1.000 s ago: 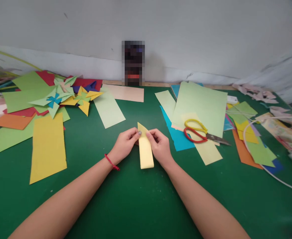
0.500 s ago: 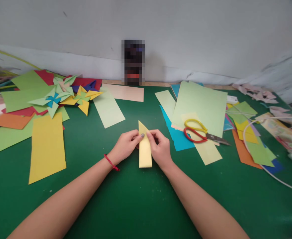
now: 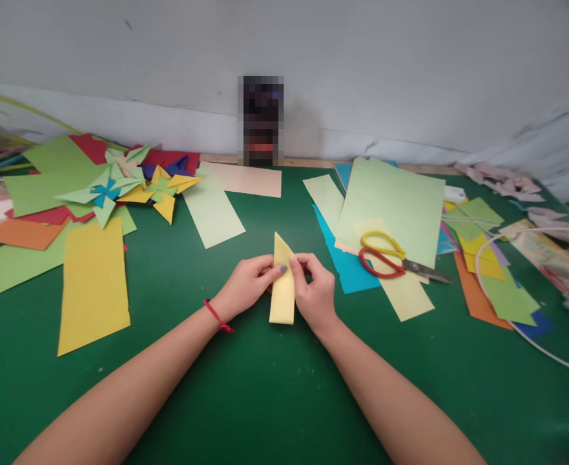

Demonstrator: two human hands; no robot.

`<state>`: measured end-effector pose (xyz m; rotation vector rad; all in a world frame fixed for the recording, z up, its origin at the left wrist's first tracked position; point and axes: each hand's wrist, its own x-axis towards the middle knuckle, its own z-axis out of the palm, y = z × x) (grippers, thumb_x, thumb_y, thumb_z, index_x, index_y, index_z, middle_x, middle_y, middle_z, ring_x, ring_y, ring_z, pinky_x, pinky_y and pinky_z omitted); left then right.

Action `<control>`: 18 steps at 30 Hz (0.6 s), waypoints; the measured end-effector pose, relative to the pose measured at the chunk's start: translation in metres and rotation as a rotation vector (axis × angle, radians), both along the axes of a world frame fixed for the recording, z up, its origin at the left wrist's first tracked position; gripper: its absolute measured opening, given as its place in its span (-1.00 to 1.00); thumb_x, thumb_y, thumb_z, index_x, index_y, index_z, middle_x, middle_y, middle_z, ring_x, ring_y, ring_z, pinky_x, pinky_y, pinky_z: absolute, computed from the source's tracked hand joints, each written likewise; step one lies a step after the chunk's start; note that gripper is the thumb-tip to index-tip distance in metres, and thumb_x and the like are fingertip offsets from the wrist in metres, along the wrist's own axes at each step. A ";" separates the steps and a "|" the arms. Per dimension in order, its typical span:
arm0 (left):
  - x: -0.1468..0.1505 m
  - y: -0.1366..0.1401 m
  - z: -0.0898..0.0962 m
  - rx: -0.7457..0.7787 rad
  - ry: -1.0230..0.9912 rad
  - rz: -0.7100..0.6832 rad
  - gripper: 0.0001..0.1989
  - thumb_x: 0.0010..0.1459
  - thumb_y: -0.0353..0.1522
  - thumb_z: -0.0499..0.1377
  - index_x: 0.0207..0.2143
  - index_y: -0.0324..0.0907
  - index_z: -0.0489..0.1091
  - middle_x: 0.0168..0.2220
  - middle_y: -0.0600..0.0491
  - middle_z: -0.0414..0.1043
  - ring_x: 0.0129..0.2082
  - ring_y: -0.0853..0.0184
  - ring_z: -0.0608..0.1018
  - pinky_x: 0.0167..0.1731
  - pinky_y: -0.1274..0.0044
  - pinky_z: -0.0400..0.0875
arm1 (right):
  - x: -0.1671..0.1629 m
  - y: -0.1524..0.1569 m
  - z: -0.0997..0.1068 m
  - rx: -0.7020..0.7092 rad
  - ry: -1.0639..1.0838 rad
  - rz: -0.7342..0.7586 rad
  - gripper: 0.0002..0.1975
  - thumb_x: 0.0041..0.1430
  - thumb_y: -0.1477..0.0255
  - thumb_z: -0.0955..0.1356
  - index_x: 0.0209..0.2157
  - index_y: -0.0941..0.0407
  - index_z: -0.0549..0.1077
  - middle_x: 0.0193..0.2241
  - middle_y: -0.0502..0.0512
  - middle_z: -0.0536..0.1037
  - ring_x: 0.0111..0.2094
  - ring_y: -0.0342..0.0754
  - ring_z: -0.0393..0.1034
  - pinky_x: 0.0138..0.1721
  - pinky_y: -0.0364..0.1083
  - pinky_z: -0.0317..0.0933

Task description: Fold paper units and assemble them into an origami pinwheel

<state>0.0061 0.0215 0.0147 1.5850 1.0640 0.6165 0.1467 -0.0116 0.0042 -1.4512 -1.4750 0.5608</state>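
Observation:
A folded strip of pale yellow paper stands between my two hands at the middle of the view, its top end folded to a slanted point. My left hand pinches its left edge, the thumb pressed on the front face. On the opposite edge my right hand grips the paper between thumb and curled fingers. Behind the paper, the tips of several fingers are hidden. Scissors with one yellow and one red handle lie to the right of my right hand, on top of paper sheets.
Folded paper stars rest on coloured sheets at the left, with a yellow sheet in front. Pale green sheets and a blue one lie at the right. A white cable curves along the right side. A pixelated object stands against the wall.
The pointed top of the yellow paper has shifted slightly right and its lower end slightly left, so it leans a little more. Both hands keep their hold.

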 end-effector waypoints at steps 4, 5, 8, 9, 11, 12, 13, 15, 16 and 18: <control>0.000 -0.001 0.001 -0.086 -0.034 -0.039 -0.70 0.13 -0.17 0.04 -0.45 -0.22 0.32 -0.52 0.13 0.30 -0.53 0.43 0.36 -0.56 0.60 0.28 | 0.000 -0.001 0.001 0.008 0.019 -0.039 -0.88 0.18 0.40 0.25 -0.39 0.11 0.38 -0.46 0.02 0.46 -0.44 -0.13 0.33 -0.39 -0.14 0.22; 0.000 -0.001 0.002 -0.095 -0.038 -0.041 -0.71 0.13 -0.17 0.04 -0.47 -0.22 0.31 -0.53 0.13 0.29 -0.54 0.43 0.36 -0.57 0.61 0.28 | -0.001 -0.001 0.001 0.001 0.021 -0.046 -0.88 0.18 0.39 0.25 -0.39 0.11 0.38 -0.46 0.02 0.46 -0.44 -0.13 0.33 -0.39 -0.14 0.22; 0.000 -0.002 0.002 -0.096 -0.051 -0.026 -0.73 0.13 -0.19 0.04 -0.42 -0.22 0.34 -0.51 0.12 0.32 -0.56 0.44 0.37 -0.59 0.62 0.28 | -0.001 0.000 0.001 -0.046 0.056 -0.045 -0.86 0.18 0.36 0.25 -0.40 0.11 0.37 -0.48 0.00 0.44 -0.47 -0.14 0.31 -0.42 -0.15 0.20; -0.001 -0.002 0.001 -0.097 -0.056 -0.020 -0.73 0.13 -0.20 0.05 -0.40 -0.22 0.36 -0.51 0.12 0.33 -0.56 0.44 0.37 -0.60 0.62 0.28 | -0.001 0.001 0.000 -0.074 0.090 -0.031 -0.85 0.18 0.35 0.25 -0.40 0.11 0.37 -0.50 -0.01 0.43 -0.49 -0.15 0.30 -0.44 -0.16 0.19; -0.002 -0.001 0.001 -0.108 -0.069 -0.008 -0.73 0.12 -0.20 0.06 -0.39 -0.22 0.36 -0.51 0.12 0.34 -0.56 0.44 0.38 -0.61 0.62 0.28 | 0.001 0.003 -0.001 -0.143 0.193 0.020 -0.81 0.18 0.30 0.25 -0.43 0.11 0.35 -0.55 -0.05 0.39 -0.54 -0.18 0.26 -0.51 -0.19 0.15; -0.002 -0.001 0.001 -0.116 -0.078 -0.001 -0.73 0.12 -0.19 0.06 -0.39 -0.22 0.37 -0.51 0.12 0.34 -0.56 0.44 0.38 -0.61 0.62 0.28 | 0.002 0.005 -0.001 -0.179 0.251 0.054 -0.78 0.17 0.27 0.25 -0.45 0.11 0.34 -0.59 -0.07 0.36 -0.58 -0.20 0.23 -0.55 -0.20 0.13; -0.002 0.000 0.001 -0.125 -0.091 0.006 -0.73 0.11 -0.19 0.07 -0.40 -0.22 0.37 -0.51 0.11 0.35 -0.56 0.44 0.39 -0.60 0.62 0.29 | 0.003 0.006 -0.001 -0.213 0.306 0.092 -0.76 0.17 0.25 0.25 -0.48 0.11 0.32 -0.62 -0.09 0.32 -0.62 -0.22 0.19 -0.59 -0.21 0.10; -0.003 0.001 0.000 -0.148 -0.129 0.015 -0.72 0.10 -0.17 0.08 -0.38 -0.23 0.37 -0.48 0.09 0.38 -0.52 0.41 0.42 -0.57 0.60 0.32 | 0.005 0.008 0.000 -0.267 0.391 0.175 -0.72 0.16 0.21 0.25 -0.50 0.10 0.29 -0.69 -0.14 0.25 -0.69 -0.25 0.13 -0.65 -0.22 0.05; -0.003 0.002 0.000 -0.159 -0.149 0.021 -0.71 0.10 -0.17 0.08 -0.36 -0.23 0.37 -0.46 0.08 0.40 -0.50 0.39 0.44 -0.54 0.58 0.33 | 0.006 0.009 0.001 -0.289 0.419 0.217 -0.72 0.16 0.20 0.25 -0.49 0.10 0.29 -0.71 -0.15 0.23 -0.72 -0.25 0.10 -0.68 -0.22 0.02; -0.004 0.003 -0.001 -0.174 -0.176 0.036 -0.69 0.10 -0.16 0.08 -0.33 -0.24 0.38 -0.43 0.05 0.42 -0.45 0.36 0.45 -0.50 0.55 0.35 | 0.006 0.009 0.002 -0.324 0.452 0.277 -0.74 0.14 0.19 0.26 -0.44 0.09 0.31 -0.72 -0.16 0.25 -0.75 -0.26 0.08 -0.72 -0.23 -0.01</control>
